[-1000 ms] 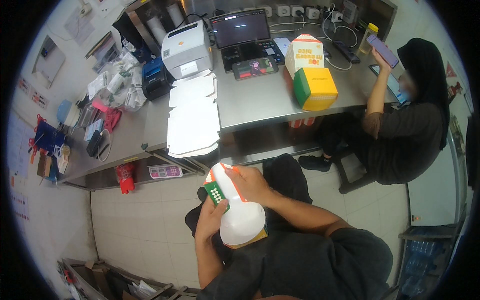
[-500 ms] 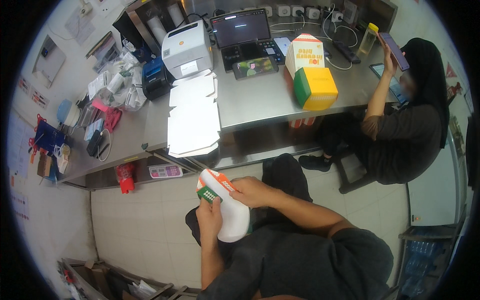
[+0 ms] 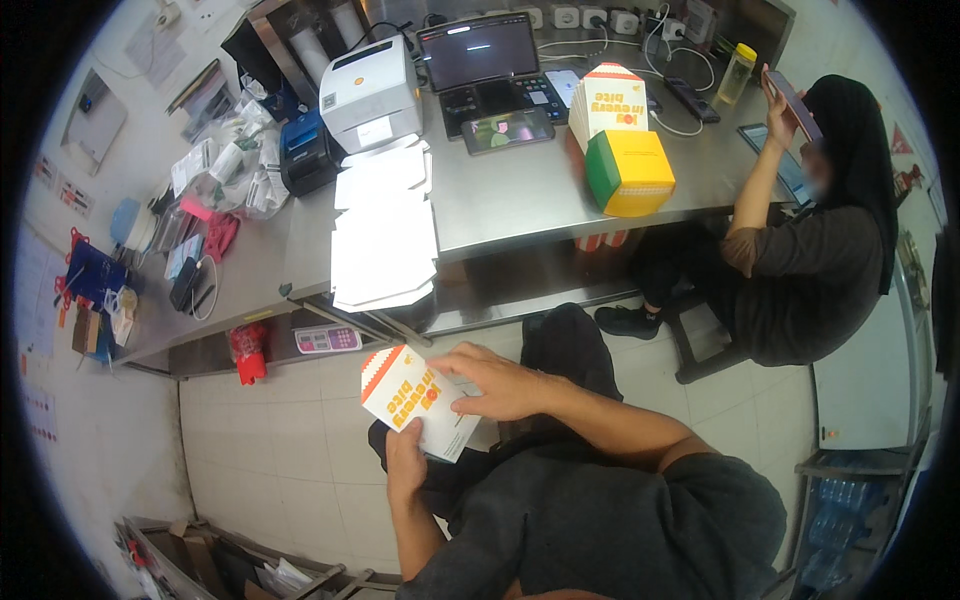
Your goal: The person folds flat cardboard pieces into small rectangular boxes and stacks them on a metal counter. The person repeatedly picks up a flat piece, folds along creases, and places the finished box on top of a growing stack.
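Observation:
Over my lap is a folding food carton [image 3: 420, 400], white with orange and yellow lettering and a red-striped pointed end. My left hand [image 3: 406, 462] grips its lower edge, thumb on the printed face. At the carton's right side my right hand [image 3: 500, 385] has its fingers stretched out and apart, the thumb at the printed face. On the steel table, a stack of flat white carton blanks [image 3: 385, 245] lies in front of me. Farther right stand nested printed cartons [image 3: 615, 100] beside a yellow and green carton [image 3: 640, 170].
A label printer [image 3: 370, 95], a laptop [image 3: 480, 55] and a phone [image 3: 508, 132] occupy the steel table [image 3: 500, 210]. Bagged items [image 3: 240, 165] crowd its left part. A co-worker [image 3: 820, 250] sits at the right, holding a phone [image 3: 792, 105]. Water bottles [image 3: 840, 515] fill a lower-right rack.
The carton has turned from its curved, plain white side to its flat lettered face. My right hand has loosened from its edge and spread its fingers; my left hand has slid slightly lower.

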